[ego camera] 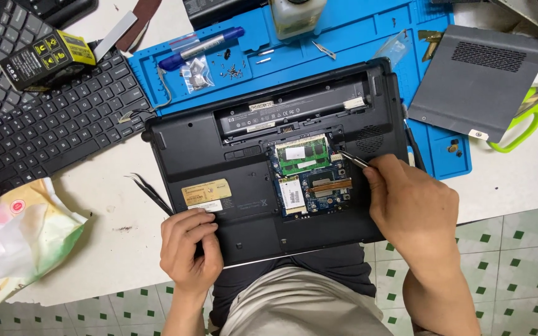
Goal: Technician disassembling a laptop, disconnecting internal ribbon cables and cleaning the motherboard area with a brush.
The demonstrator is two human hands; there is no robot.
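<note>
— What's your right hand (pixel 413 205) doing?
— It's pinching metal tweezers (pixel 354 159), tips beside the green memory module (pixel 303 156) in the upturned laptop's (pixel 219 143) open bay.
— And the left?
— My left hand (pixel 189 246) is curled on the laptop's front edge, holding nothing.

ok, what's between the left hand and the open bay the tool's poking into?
Head view: the left hand rests on the laptop underside. Between it and the open bay lies only black casing with a yellow sticker and a white one below.
</note>
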